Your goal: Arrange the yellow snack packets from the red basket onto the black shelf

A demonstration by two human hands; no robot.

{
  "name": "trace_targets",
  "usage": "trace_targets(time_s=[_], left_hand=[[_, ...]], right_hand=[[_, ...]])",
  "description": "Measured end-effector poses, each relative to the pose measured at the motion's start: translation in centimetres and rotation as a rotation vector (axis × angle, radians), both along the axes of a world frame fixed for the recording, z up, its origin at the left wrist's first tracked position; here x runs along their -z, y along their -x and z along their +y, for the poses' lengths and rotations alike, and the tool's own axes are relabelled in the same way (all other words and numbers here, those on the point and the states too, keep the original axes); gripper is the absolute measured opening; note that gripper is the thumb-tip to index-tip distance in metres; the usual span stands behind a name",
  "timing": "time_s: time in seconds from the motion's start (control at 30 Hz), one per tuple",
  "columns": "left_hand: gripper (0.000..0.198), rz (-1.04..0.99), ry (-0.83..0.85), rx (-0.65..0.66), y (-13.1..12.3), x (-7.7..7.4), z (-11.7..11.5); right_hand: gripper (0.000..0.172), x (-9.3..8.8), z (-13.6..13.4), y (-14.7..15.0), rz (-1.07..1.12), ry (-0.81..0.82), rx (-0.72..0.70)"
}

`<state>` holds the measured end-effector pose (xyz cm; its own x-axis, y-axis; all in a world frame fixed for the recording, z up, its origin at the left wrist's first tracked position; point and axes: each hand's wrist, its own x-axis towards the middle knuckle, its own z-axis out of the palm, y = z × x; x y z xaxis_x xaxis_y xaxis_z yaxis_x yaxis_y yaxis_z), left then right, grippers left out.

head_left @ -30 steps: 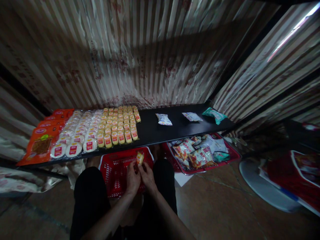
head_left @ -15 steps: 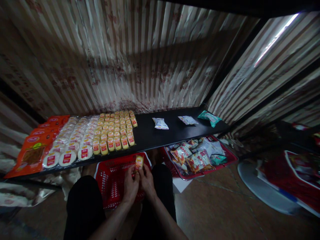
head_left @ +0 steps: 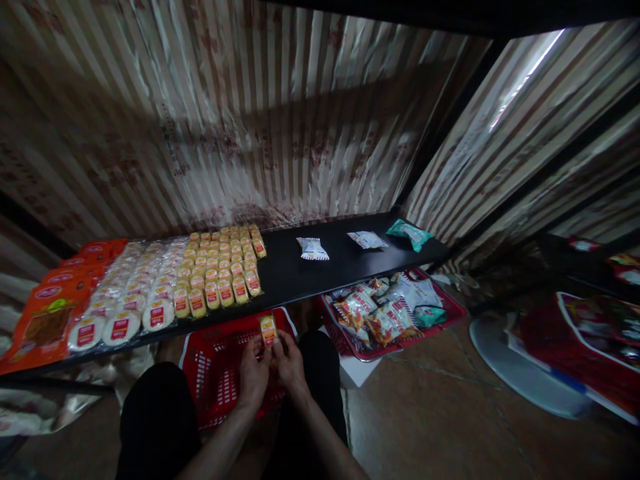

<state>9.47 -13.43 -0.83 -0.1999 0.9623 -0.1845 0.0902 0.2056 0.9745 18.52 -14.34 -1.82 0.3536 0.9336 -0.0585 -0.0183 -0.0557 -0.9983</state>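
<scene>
A small yellow wrapped cake [head_left: 269, 330] is pinched upright between my two hands, over a red basket [head_left: 215, 340]. My left hand [head_left: 254, 373] has its fingers curled at the cake's lower left side. From the right, my right hand [head_left: 290, 363] grips its lower edge. Beyond them, rows of the same yellow cakes [head_left: 212, 293] stand on the black shelf [head_left: 285, 277], beside round white packaged cakes [head_left: 121, 327] and orange packets [head_left: 47, 313] on the left.
Two white packets [head_left: 313, 249] and a green packet [head_left: 410, 233] lie on the shelf's right part. Below them a red basket [head_left: 360, 357] holds mixed snack bags. At far right, another red basket [head_left: 560, 333] stands by a grey round object [head_left: 525, 380].
The view has shifted slightly, so the shelf goods appear further left. Both hands still hold the cake, which now stands more upright with its label showing more clearly.
</scene>
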Motion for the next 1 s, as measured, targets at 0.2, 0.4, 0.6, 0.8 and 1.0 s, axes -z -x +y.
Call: trace_targets(time_s=[0.2,0.4,0.6,0.8,1.0], left_hand=[[0.027,0.004,-0.004,-0.001,0.0,-0.8,0.3],[0.022,0.016,-0.017,-0.024,-0.1,-1.2,0.5],[0.023,0.008,-0.017,-0.036,-0.5,-0.9,0.5],[0.02,0.037,-0.024,-0.037,-0.5,-1.2,0.7],[0.023,0.029,-0.062,-0.04,-0.9,-1.2,1.3]], right_hand=[[0.043,0.0,-0.3,0.0,0.055,0.002,-0.046],[0.043,0.2,-0.2,-0.1,0.069,-0.009,-0.045],[0.047,-0.4,-0.1,-0.3,0.052,0.003,-0.044],[0.05,-0.7,0.1,-0.6,0.049,0.015,-0.057],[0.047,-0.7,0.9,-0.9,-0.031,0.021,0.008]])
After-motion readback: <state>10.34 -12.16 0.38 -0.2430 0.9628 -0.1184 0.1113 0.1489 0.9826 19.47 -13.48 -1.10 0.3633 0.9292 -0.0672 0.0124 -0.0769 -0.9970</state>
